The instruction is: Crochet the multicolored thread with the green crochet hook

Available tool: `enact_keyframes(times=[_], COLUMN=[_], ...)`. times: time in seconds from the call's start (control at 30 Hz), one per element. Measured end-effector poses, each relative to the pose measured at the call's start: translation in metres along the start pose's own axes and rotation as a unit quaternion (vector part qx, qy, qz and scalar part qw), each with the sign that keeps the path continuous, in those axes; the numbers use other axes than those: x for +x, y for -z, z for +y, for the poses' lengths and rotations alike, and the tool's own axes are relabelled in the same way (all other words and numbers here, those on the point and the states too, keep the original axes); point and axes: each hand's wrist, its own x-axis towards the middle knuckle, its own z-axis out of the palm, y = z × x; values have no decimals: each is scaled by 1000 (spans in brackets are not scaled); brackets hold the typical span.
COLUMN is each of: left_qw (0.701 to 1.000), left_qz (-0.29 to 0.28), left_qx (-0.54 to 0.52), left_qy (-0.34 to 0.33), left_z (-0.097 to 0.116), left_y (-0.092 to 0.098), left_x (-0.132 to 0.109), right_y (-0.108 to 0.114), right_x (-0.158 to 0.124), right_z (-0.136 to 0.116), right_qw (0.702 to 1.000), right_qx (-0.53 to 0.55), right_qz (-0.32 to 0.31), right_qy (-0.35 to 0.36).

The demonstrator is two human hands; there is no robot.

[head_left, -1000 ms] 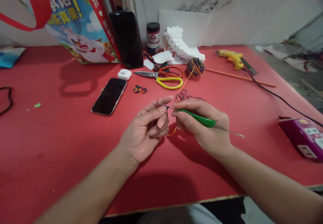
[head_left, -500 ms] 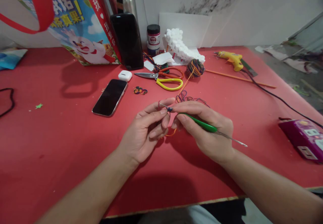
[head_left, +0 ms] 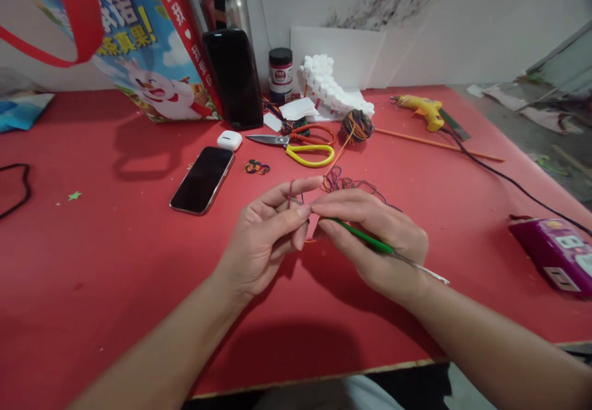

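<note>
My left hand [head_left: 266, 237] is closed in a pinch on a strand of multicoloured yarn [head_left: 345, 183], with one loop over the raised index finger. My right hand [head_left: 377, 237] is wrapped round a green-handled crochet hook [head_left: 370, 241]; its metal tail sticks out to the right and its tip is hidden where the fingertips of both hands meet. The yarn runs back over the red table [head_left: 115, 256] to a small ball of yarn [head_left: 356, 124].
A smartphone [head_left: 202, 179] and a white earbud case [head_left: 229, 140] lie left of my hands. Scissors [head_left: 303, 146], a yellow glue gun [head_left: 423, 109] with its black cord, a thin stick, a jar, white foam pieces, a printed bag [head_left: 139, 46] and a purple power strip [head_left: 552, 254] surround them.
The hook has tilted lower and its tip has gone out of sight between the fingertips. Both hands have closed in a little; the camera has dipped slightly.
</note>
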Motion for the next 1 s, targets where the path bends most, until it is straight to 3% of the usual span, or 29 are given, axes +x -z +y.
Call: enact_keyframes(times=[0.17, 0.43, 0.6, 1.0], left_qw=[1000, 1000, 998, 1000], left_qz=[22, 13, 45, -20], left_qx=[2, -22, -28, -18], left_qy=[-4, -5, -28, 10], left_z=[-3, -3, -3, -1], left_y=[0, 3, 0, 3], left_x=[-4, 2, 4, -1], right_y=[-2, -2, -2, 0], right_x=[-3, -1, 2, -3], right_z=[-7, -8, -5, -6], right_qw=[999, 1000, 1000, 999], right_qx=[-32, -14, -19, -41], right_qz=[-13, 18, 19, -12], right_qy=[25, -11, 1, 26])
